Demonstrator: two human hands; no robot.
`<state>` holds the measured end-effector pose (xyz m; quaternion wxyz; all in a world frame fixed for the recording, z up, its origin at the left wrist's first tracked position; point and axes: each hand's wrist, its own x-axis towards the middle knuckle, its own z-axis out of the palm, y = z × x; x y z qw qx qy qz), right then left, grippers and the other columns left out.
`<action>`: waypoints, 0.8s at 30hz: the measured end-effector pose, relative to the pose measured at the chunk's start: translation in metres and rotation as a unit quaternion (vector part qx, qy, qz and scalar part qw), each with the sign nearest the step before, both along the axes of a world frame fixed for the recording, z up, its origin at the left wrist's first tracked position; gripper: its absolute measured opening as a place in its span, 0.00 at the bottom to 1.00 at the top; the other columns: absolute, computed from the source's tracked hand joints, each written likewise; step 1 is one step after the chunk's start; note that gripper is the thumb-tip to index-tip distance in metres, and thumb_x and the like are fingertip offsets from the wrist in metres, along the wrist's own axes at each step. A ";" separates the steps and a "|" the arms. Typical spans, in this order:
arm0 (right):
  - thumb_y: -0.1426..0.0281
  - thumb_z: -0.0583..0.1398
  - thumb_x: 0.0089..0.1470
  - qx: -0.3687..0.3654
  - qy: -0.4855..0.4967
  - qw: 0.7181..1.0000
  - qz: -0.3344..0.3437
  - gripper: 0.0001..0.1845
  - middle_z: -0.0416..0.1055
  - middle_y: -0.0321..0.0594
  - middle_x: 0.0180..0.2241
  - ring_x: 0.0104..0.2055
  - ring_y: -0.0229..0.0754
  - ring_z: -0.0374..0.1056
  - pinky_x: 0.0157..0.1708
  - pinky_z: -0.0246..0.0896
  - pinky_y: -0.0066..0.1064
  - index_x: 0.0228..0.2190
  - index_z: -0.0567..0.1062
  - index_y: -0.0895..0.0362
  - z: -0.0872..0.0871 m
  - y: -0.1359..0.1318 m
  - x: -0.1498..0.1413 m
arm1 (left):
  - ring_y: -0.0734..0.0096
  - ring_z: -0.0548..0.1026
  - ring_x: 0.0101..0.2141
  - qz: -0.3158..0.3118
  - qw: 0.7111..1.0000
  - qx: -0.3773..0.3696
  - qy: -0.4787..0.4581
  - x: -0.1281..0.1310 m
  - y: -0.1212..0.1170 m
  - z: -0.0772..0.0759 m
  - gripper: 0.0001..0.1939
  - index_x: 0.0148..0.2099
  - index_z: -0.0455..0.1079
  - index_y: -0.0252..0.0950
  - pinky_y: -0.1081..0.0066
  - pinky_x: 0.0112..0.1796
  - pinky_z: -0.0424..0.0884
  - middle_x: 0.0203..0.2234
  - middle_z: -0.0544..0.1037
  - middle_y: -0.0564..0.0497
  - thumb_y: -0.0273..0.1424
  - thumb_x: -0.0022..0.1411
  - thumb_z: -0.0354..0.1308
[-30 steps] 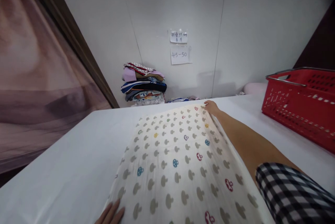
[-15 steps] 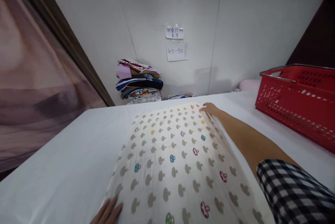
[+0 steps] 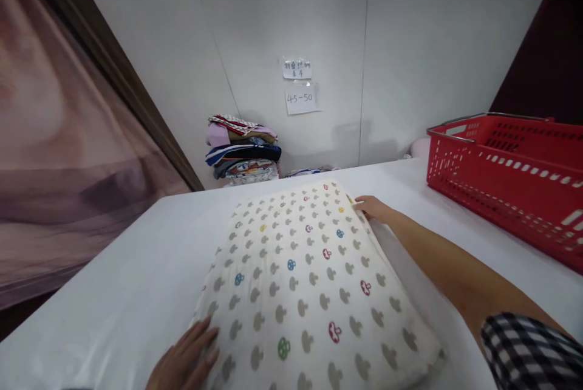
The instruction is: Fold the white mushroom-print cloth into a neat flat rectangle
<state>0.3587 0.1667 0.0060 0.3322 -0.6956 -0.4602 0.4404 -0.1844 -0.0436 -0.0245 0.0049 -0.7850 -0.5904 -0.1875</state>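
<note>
A cream cloth [image 3: 291, 283] printed with grey and coloured mushrooms lies spread in front of me, folded in layers. My left hand [image 3: 186, 353] rests at its near left edge, fingers stretched out over the fabric, holding nothing. At the far right side, my right hand [image 3: 371, 206] reaches in with its fingers extended against the cloth's edge. Those fingertips are partly hidden by the fabric. Under layers show along the right edge and at the near right corner, which is slightly blurred.
A red plastic basket [image 3: 505, 177] with a metal handle stands on the white table [image 3: 122, 293] at the right. Folded textiles [image 3: 243, 150] are stacked by the back wall. Paper signs [image 3: 301, 98] hang above. A pinkish curtain [image 3: 59, 153] covers the left side.
The cloth's right side has drawn inward, and its shaded outer strip no longer shows. My right hand has come slightly nearer along that edge. My view has turned a little right.
</note>
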 end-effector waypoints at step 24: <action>0.64 0.61 0.46 0.039 0.183 0.982 0.031 0.10 0.66 0.33 0.17 0.19 0.33 0.61 0.17 0.54 0.23 0.24 0.70 0.58 -0.020 -0.105 -0.007 | 0.54 0.71 0.49 0.069 0.966 -0.223 -0.110 0.439 0.204 0.061 0.21 0.53 0.65 0.27 0.65 0.45 0.66 0.50 0.70 0.32 0.30 0.58 0.53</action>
